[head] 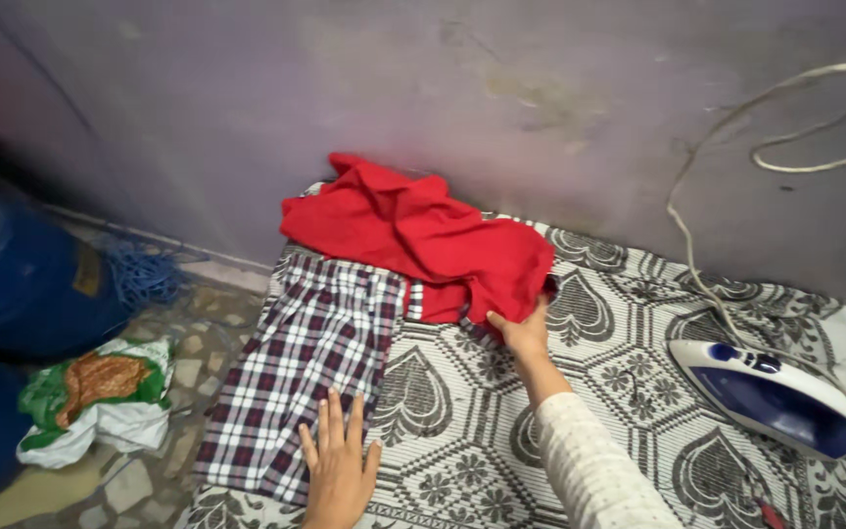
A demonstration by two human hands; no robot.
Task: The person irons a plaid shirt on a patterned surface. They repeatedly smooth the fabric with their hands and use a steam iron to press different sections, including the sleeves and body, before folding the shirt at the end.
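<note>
Nearest to me, my left hand (340, 460) lies flat, fingers spread and open, palm down on the lower right edge of the checked cloth (301, 372). It presses the fabric rather than gripping it. That cloth, a plaid of maroon, white and dark lines, runs lengthwise on the left part of the mat (638, 392), its near end by my palm and its far end tucked under the red garment (423, 240).

A little further out, my right hand (521, 331) reaches forward on a white dotted sleeve (594, 465). Its fingers curl around the near right corner of the red garment, pinching the edge where it meets the mat. I cannot tell how firm the grip is, since the fabric hides the fingertips.

The red garment sits crumpled at the far end of the mat, overlapping the top of the checked cloth and close to the wall (443, 88).

To my right, well apart from both hands, a blue and white iron (766, 392) rests on the mat with its cord (736, 137) looping up along the wall.

To my left, off the mat, a green and white bag (100, 397) lies on the tiled floor (164, 470), beside a blue barrel (22, 284).
</note>
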